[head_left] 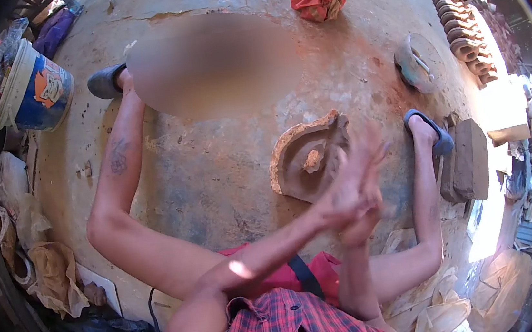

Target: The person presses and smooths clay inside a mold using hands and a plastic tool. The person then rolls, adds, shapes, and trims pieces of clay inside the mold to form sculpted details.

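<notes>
My left hand (pixel 349 197) reaches across to the right and meets my right hand (pixel 360 224) in front of my body. The left fingers look stretched out and apart, though motion smears them. My right hand lies partly behind the left, and its fingers are hidden or blurred. Whether anything sits between the palms I cannot make out. Just beyond both hands, on the floor, rests a half-round clay piece (pixel 289 169) with a rough pale rim, a dark hollow and an orange lump (pixel 312 159) inside; my hands cover its right side.
A blue-and-white bucket (pixel 44 89) stands at the far left. A red cloth bundle (pixel 319 3) lies farther ahead. To the right are a round grey dish (pixel 419 64), grey clay blocks (pixel 471 159) and a row of curved clay pieces (pixel 461 32). A blurred patch hides the floor ahead.
</notes>
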`<state>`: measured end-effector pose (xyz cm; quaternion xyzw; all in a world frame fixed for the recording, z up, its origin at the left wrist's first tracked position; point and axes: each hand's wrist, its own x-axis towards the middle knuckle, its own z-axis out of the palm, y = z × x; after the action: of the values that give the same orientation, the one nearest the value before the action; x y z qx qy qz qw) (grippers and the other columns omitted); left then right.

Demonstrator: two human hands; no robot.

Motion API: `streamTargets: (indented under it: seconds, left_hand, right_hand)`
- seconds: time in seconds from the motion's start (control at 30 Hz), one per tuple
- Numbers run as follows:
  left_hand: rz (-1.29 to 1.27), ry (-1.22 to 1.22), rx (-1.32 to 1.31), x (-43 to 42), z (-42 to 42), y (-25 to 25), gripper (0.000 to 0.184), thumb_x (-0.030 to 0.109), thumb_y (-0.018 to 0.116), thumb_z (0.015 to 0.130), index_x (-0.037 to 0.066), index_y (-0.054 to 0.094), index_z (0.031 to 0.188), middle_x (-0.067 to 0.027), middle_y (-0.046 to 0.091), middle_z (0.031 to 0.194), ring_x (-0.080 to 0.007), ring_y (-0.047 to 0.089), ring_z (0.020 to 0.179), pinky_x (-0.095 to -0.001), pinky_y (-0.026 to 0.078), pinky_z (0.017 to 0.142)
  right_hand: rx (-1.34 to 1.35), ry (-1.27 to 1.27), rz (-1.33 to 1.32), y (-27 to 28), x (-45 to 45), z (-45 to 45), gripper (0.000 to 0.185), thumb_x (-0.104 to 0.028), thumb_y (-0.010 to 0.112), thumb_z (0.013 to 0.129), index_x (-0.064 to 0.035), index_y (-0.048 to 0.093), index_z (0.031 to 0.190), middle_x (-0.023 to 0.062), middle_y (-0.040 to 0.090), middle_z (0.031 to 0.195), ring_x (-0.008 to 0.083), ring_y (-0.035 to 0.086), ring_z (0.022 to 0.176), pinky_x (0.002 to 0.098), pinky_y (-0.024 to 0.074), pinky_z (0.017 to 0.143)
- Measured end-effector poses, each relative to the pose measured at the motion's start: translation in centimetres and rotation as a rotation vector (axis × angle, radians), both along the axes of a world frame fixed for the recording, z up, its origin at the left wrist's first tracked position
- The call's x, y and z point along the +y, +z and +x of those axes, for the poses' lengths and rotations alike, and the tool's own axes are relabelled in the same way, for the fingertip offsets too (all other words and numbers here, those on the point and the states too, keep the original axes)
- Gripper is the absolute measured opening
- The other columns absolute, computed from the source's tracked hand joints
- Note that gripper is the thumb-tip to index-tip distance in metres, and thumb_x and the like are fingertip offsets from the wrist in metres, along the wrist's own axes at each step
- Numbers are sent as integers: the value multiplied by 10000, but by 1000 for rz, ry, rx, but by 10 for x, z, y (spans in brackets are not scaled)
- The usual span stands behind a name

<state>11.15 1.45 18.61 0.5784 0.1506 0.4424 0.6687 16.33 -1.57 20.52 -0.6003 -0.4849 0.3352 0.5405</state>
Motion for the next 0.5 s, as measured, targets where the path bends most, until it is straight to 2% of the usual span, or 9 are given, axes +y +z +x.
streamTargets:
  seconds: [0.1,0.13,0.23,0.27,0.3,0.37,0.4,0.47,0.5]
  left_hand:
    - [-71,-53,-56,5,-6,-4,1181,877,290,960,19,-60,1692,-177,-65,1786,-316,-112,1639,-475,-72,1297]
    - [-97,-69,-73,6,-9,-6,1174,868,300,967,17,-59,1692,-187,-65,1785,-321,-110,1640,-474,-63,1298]
    - [-55,-34,-26,16,-13,-4,1120,831,292,1001,11,-19,1697,-182,-48,1787,-289,-94,1643,-431,-34,1305]
    - [-180,2,-117,17,-11,-6,1090,819,276,1012,22,-2,1701,-170,-39,1789,-272,-83,1643,-413,-21,1306]
    - [-307,26,-205,15,-10,-9,1060,807,261,1024,32,15,1705,-159,-30,1790,-255,-72,1643,-395,-9,1308]
    - [-259,-20,-222,13,-15,-17,990,775,218,1050,64,31,1714,-138,10,1792,-243,-44,1644,-383,1,1312]
    - [-189,-11,-186,14,-14,-20,981,765,203,1057,53,38,1711,-134,19,1792,-243,-37,1643,-382,-11,1312]
    - [-128,17,-158,16,-12,-26,972,755,189,1063,43,45,1708,-130,28,1791,-243,-29,1643,-381,-23,1312]
    - [-201,10,-193,14,-12,-30,974,758,185,1062,44,44,1709,-132,24,1791,-244,-29,1643,-380,-23,1312]
  right_hand:
    - [-144,182,139,-24,9,22,1409,-1088,135,719,-107,-64,1711,116,-33,1798,384,-13,1638,529,9,1311]
    - [130,22,43,-36,14,38,1366,-1055,131,764,-85,-49,1708,151,-4,1792,393,-15,1638,553,3,1304]
    - [384,-371,-82,33,31,-41,1242,-977,146,870,-79,-29,1710,192,44,1784,395,-32,1639,520,-20,1309]
    - [125,-86,30,32,17,-32,1105,-893,171,946,-122,-9,1718,156,40,1791,395,-25,1640,523,-16,1310]
    - [8,0,27,25,20,-27,1082,-883,176,958,-137,0,1721,151,40,1792,397,-15,1640,523,-15,1311]
    - [-221,165,54,21,32,-23,1035,-864,184,981,-166,17,1727,140,40,1795,401,7,1640,523,-12,1312]
    - [46,-134,2,40,50,-52,1054,-838,168,995,-80,10,1710,172,60,1787,380,16,1643,526,1,1312]
    - [91,-83,-9,0,31,-21,1029,-787,192,1026,-33,11,1702,190,78,1782,365,33,1646,536,10,1310]
    - [113,-59,-15,-7,28,-13,1017,-762,203,1041,-10,12,1699,199,87,1780,358,41,1647,541,14,1309]
